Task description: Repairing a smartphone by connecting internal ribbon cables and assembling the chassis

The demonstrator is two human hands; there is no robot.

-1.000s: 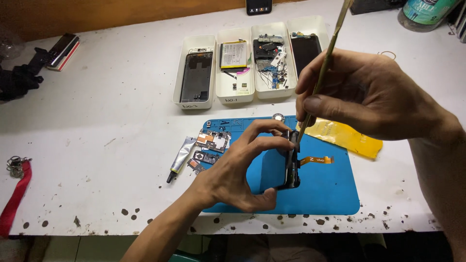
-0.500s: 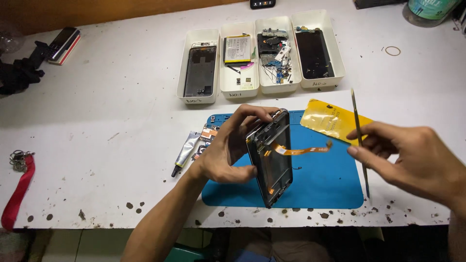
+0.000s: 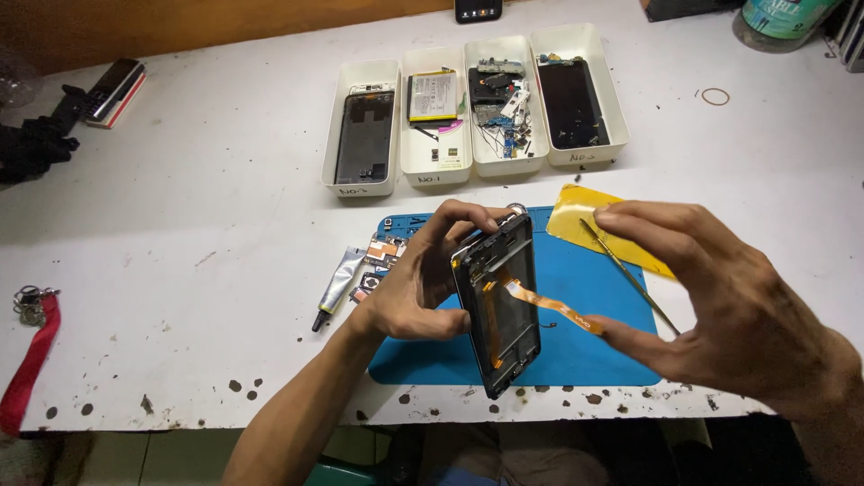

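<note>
- Lying at the far left edge of the white counter (image 3: 180, 225), a red strap (image 3: 31, 360) with a bunch of keys trails toward the front; behind it sit a dark bundle (image 3: 36, 148) and a flat black-and-red device (image 3: 114, 90).
- A small grey tube (image 3: 337, 286) with a black tip rests on the counter just left of the blue mat (image 3: 594, 351), beside a few small orange and dark parts (image 3: 380, 256) at the mat's left edge.
- The left hand (image 3: 418, 283) has its grip closed around the phone frame (image 3: 499, 306), fingers curled over the top left edge and thumb against the side, holding it upright and tilted above the mat.
- An orange ribbon cable (image 3: 549, 306) runs from inside the frame out to the right.
- The right hand (image 3: 729, 306) pinches the free end of the cable between thumb and a finger; the same hand also carries a thin metal tool (image 3: 630, 274), which slants down to the right behind it. Its grip is closed on these two.
- A yellow sheet (image 3: 585, 225) lies on the mat's upper right corner, partly behind the right hand.
- Across the back, four white trays (image 3: 468, 162) stand side by side: the leftmost holds a dark back panel, the next a battery, the third small boards and wires, the rightmost a black panel.
- A rubber band (image 3: 715, 95) lies on the counter to the right of the trays.
</note>
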